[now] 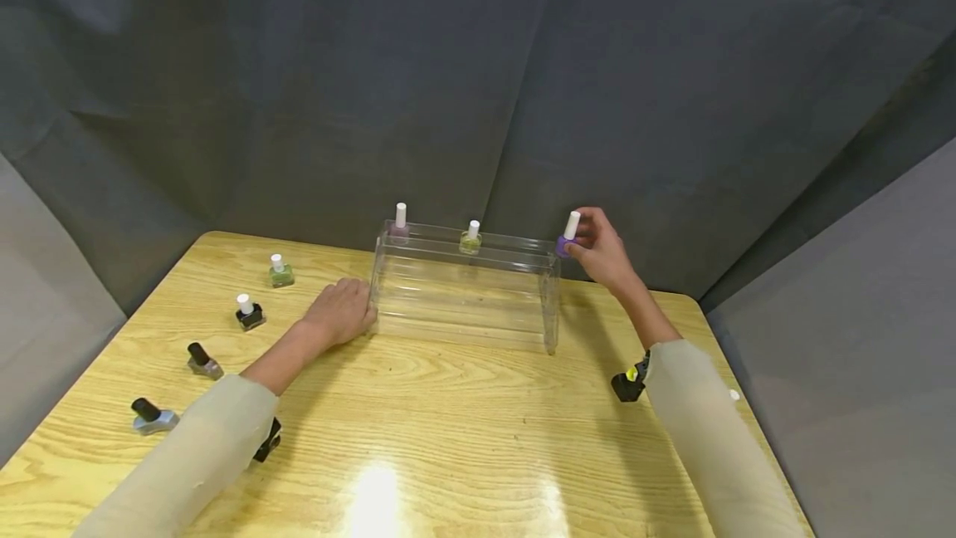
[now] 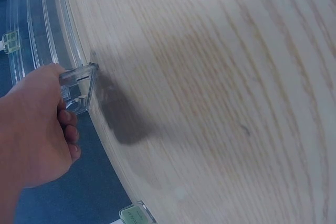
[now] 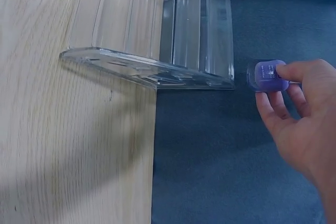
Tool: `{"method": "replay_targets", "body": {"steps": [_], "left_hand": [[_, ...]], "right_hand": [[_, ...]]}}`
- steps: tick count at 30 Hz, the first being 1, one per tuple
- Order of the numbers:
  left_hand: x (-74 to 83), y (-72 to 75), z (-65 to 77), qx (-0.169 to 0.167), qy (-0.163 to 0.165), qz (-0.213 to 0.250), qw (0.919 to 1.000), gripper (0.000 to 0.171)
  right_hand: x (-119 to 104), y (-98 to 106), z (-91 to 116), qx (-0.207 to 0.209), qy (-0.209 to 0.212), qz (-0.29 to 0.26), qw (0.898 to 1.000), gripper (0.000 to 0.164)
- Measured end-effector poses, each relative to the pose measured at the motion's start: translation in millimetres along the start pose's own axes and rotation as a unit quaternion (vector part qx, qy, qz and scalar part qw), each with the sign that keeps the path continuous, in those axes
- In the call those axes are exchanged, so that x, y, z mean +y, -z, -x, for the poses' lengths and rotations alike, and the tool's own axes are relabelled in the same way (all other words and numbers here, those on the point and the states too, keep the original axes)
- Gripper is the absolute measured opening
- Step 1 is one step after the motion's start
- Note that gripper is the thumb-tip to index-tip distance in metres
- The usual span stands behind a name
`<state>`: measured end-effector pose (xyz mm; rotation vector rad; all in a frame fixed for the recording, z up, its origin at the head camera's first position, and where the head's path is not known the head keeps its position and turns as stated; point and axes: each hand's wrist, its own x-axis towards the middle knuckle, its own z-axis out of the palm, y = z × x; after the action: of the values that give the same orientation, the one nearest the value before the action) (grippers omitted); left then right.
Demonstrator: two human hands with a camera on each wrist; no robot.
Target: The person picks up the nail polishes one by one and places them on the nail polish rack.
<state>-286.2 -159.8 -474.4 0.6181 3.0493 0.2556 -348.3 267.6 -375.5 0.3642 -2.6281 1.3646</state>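
A clear stepped display rack [image 1: 551, 314] stands at the back of the wooden table. My left hand [image 1: 339, 311] grips its left side panel, fingers curled at the edge in the left wrist view. My right hand [image 1: 603, 256] pinches a purple nail polish bottle [image 3: 270, 76] with a white cap between thumb and fingers. That bottle is held at the right end of the top tier; the right wrist view shows a gap between it and the rack's end panel. On the top tier stand a yellowish nail polish bottle [image 1: 470, 244] near the middle and a pale pinkish one [image 1: 399, 231] at the left.
Down the table's left side stand green [image 1: 281, 276], black [image 1: 250, 318], mauve [image 1: 205, 367] and light blue [image 1: 157, 420] polish bottles. A dark bottle [image 1: 267, 443] is partly behind the left sleeve. Near the right sleeve are a black item with yellow [image 1: 627, 386] and a white cap [image 1: 735, 395].
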Motion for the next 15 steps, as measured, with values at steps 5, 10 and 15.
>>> {"method": "replay_targets", "body": {"steps": [5, 10, 15], "left_hand": [[-2.0, -1.9, -0.4, 0.008, -0.002, -0.002, 1.0000, 0.034], [-3.3, -5.6, -0.1, 0.015, -0.003, -0.003, 0.9999, 0.031], [-0.5, -3.2, 1.8, 0.021, -0.003, -0.004, 0.9998, 0.029]], "right_hand": [[-1, -12, -7, 0.004, 0.005, 0.009, 1.000, 0.050], [-2, -22, -12, 0.016, 0.011, 0.015, 1.000, 0.048], [-2, -29, -16, 0.017, 0.014, 0.017, 1.000, 0.047]]}}
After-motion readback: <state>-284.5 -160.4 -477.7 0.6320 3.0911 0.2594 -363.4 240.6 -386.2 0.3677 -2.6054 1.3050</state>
